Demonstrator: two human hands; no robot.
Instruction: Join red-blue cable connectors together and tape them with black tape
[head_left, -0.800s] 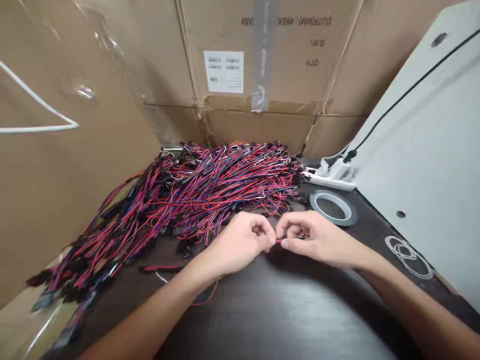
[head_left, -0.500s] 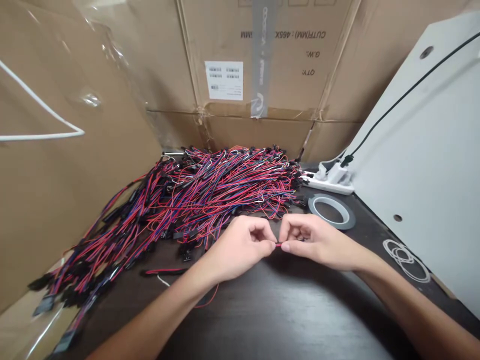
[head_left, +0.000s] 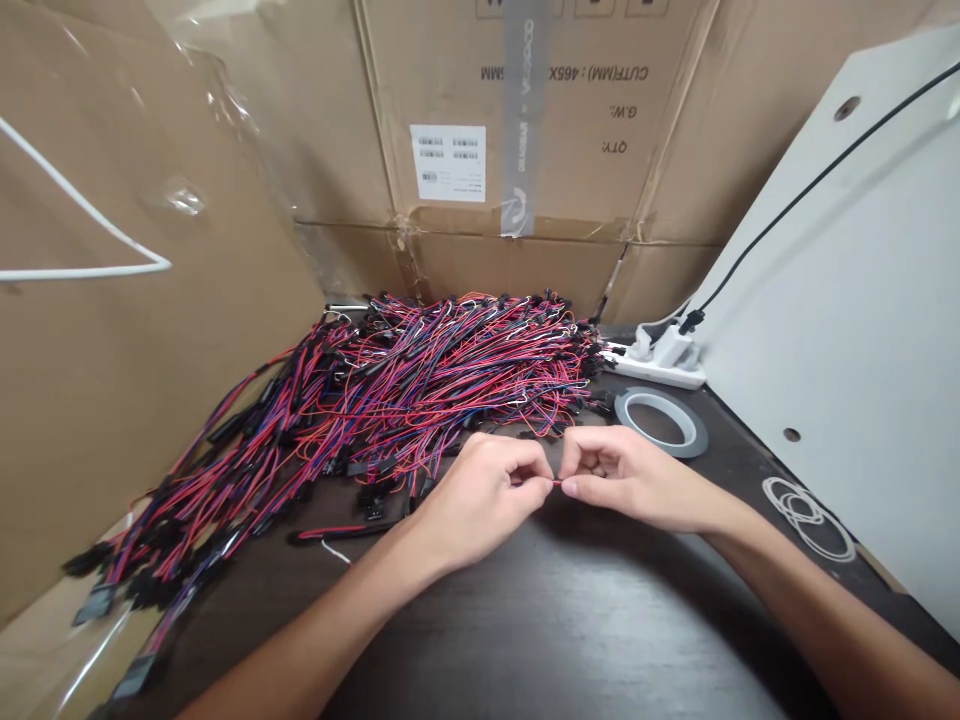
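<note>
My left hand (head_left: pixel 480 495) and my right hand (head_left: pixel 626 478) meet over the dark table (head_left: pixel 570 620), fingertips almost touching. Both are pinched on a thin red wire (head_left: pixel 553 483) whose short visible piece spans the gap between the thumbs. Just behind the hands lies a big heap of red, blue and black wires with black connectors (head_left: pixel 390 390), spreading toward the left front. One loose red-and-black wire (head_left: pixel 337 532) lies on the table beside my left forearm.
Cardboard boxes (head_left: pixel 525 150) wall in the back and left. A grey tape roll (head_left: pixel 661 421) lies right of the heap, a white power strip (head_left: pixel 660 360) behind it. A white panel (head_left: pixel 862 300) leans at the right, with coiled white wire (head_left: pixel 808 504) at its foot.
Both hands stay pinched on the red wire and have barely shifted. The view tilted slightly, and the loose wire by my left forearm lies a little further right.
</note>
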